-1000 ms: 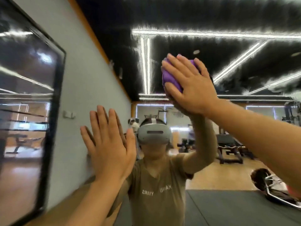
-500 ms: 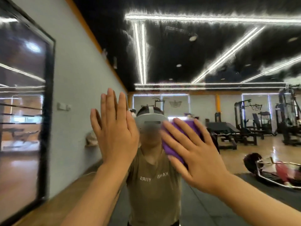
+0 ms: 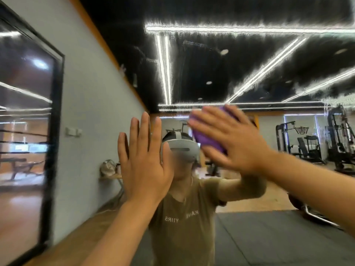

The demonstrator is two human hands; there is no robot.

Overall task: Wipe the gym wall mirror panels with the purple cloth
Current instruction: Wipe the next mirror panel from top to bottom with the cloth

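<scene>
Head: bunched purple cloth [image 3: 208, 140] on glossy mirror [image 3: 249, 73]

Purple cloth [image 3: 208, 140]. Olive-green T-shirt [image 3: 184, 223], white lettering across chest. Grey headset [image 3: 181, 149]. Ceiling [image 3: 211, 73] black, crossed by white light strips. Left wall [image 3: 92, 112] pale grey, orange trim along top. Black frame [image 3: 55, 131] around left panel. Floor mat [image 3: 269, 237] dark grey.

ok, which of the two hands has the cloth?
The right hand, pressing the purple cloth flat against the mirror. The left hand is bare, palm flat, fingers straight up.
</scene>
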